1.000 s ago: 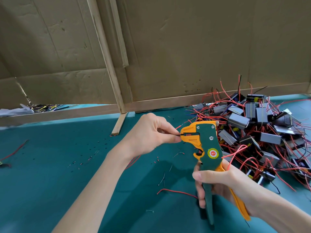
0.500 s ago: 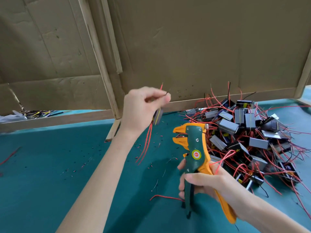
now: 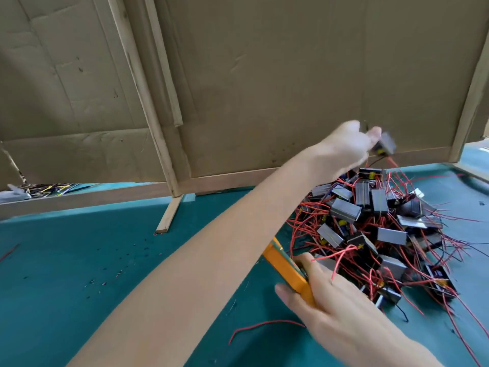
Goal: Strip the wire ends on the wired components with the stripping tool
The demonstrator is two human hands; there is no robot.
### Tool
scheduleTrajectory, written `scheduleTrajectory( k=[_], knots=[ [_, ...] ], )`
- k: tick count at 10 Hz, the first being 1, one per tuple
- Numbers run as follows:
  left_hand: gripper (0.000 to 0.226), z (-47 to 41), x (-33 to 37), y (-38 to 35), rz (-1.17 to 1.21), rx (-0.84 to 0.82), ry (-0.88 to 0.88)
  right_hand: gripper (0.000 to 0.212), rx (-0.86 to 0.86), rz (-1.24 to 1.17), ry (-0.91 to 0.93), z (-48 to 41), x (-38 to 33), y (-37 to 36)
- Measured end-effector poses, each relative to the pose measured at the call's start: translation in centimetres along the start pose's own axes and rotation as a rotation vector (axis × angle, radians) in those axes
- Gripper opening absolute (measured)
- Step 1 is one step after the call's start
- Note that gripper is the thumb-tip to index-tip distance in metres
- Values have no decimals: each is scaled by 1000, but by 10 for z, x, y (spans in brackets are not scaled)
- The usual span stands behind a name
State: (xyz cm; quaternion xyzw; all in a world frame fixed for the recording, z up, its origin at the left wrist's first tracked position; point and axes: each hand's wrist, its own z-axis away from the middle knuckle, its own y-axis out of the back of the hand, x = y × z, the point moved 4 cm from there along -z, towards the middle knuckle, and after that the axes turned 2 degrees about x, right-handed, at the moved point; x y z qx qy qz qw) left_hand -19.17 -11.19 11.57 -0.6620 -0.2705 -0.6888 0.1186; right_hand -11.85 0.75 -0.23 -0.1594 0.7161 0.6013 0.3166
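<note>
Right grip (image 3: 330, 295) clenched on the orange handle of the stripping tool (image 3: 285, 263); left grip (image 3: 344, 147), above and beyond it, pinches a blurred wired component (image 3: 385, 146) just over the pile (image 3: 370, 221); its dangling red leads (image 3: 395, 164) may snag neighbours, dragging some across the surface (image 3: 105, 260).

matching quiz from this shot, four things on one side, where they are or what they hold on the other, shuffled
1 left hand
2 right hand
3 loose red wire
4 wooden strip

a on the green mat, nearest the person
b grips the orange tool handle
c holds a component above the pile
d at the foot of the cardboard wall

Pairs: 1-c, 2-b, 3-a, 4-d
</note>
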Motion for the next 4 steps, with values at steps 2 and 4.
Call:
scheduleTrajectory(
  k=[2,4],
  knots=[
    [68,22,-8,26,-426,-95,88,77,33,634,5,-10,10,-23],
    [76,132,21,85,-290,164,-312,83,-280,337,186,-9,-4,-21]
  ],
)
